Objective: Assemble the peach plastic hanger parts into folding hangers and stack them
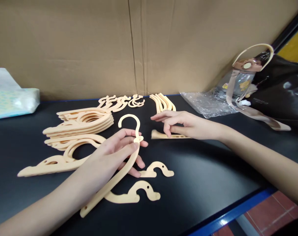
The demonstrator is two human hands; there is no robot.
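My left hand [121,149] grips a cream plastic hanger piece between thumb and fingers. The piece is a hook [138,124] joined to one long curved arm [111,183] that slants down to the left. My right hand [180,124] hovers at a tan slotted piece [161,134] lying on the table, fingers apart and partly bent; whether a fingertip touches it I cannot tell. Two loose curved pieces with small holes, an upper one [160,167] and a lower one [134,193], lie near my left hand. The upper one is partly hidden by my fingers.
Stacked cream hanger parts [82,123] lie on the left of the black table [208,173]. Behind them are loose hooks [136,101] and several curved arms [163,102]. A tissue pack [16,101], clear plastic bag [205,103], strapped bottle [244,80] and black bag [281,91] flank them.
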